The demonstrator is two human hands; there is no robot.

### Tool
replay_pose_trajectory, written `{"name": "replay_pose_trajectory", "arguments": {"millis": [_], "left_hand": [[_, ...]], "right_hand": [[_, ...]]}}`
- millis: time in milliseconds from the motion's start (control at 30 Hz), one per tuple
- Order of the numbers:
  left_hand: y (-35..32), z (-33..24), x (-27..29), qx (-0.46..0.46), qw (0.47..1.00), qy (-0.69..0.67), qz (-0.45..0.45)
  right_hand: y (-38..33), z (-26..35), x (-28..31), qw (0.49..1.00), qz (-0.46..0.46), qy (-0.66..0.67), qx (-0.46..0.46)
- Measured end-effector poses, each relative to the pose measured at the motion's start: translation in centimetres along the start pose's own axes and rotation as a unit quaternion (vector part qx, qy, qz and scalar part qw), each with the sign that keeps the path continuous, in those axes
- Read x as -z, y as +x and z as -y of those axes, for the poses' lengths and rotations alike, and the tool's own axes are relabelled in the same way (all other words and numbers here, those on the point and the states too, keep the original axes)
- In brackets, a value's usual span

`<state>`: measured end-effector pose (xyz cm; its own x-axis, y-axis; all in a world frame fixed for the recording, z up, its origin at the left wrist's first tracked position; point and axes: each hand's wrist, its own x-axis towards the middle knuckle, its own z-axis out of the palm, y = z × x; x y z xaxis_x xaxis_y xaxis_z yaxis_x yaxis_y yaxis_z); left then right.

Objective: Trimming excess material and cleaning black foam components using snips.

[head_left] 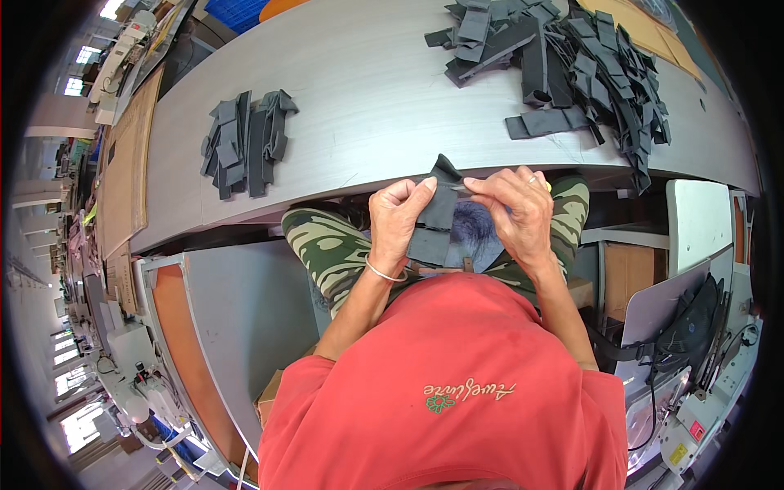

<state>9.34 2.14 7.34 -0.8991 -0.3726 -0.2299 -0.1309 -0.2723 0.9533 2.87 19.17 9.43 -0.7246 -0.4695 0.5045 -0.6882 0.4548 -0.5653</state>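
Holding a dark grey strip point(439, 214) in two hands, just before the near edge of the grey table surface point(351, 106).

Grasping its upper left side between thumb and fingers of the left hand point(396, 216); pinching near its upper right corner with the fingertips of the right hand point(514, 208). Seemingly in the step of straightening or parting the upper end; calling next, by judgement, for a steady left grip and a small, careful pull from the right. Looking flat, soft and segmented crosswise, with a darker tip raised. Apart from the smaller pile point(245, 143) toward the surface's left end and the larger pile point(584, 73) toward its right end.
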Motion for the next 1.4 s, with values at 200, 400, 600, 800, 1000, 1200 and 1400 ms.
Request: {"name": "replay_pose_trajectory", "arguments": {"millis": [200, 400, 600, 800, 1000, 1200, 1400], "left_hand": [[-0.2, -0.8, -0.1, -0.064, 0.987, -0.048, 0.140], [-0.1, -0.3, 1.0, -0.025, 0.982, -0.092, 0.163], [-0.2, -0.7, 0.6, -0.052, 0.990, -0.026, 0.129], [-0.1, -0.6, 0.3, -0.139, 0.970, 0.071, 0.185], [0.8, 1.6, -0.1, -0.150, 0.982, -0.019, 0.117], [1.4, 2.6, 0.8, -0.247, 0.950, 0.191, 0.022], [-0.2, -0.2, -0.2, 0.017, 0.935, -0.306, 0.177]], "right_hand": [[-0.5, -0.4, 0.1, 0.949, -0.017, 0.269, -0.162], [-0.6, -0.2, 0.4, 0.891, 0.078, 0.388, -0.221], [-0.5, 0.2, 0.3, 0.914, 0.053, 0.346, -0.206], [-0.5, -0.2, -0.2, 0.884, 0.118, 0.393, -0.225], [-0.7, 0.1, -0.7, 0.908, 0.075, 0.371, -0.182], [-1.0, 0.2, -1.5, 0.946, 0.027, 0.317, -0.070], [-1.0, 0.1, -1.8, 0.963, 0.014, 0.269, -0.033]]}}
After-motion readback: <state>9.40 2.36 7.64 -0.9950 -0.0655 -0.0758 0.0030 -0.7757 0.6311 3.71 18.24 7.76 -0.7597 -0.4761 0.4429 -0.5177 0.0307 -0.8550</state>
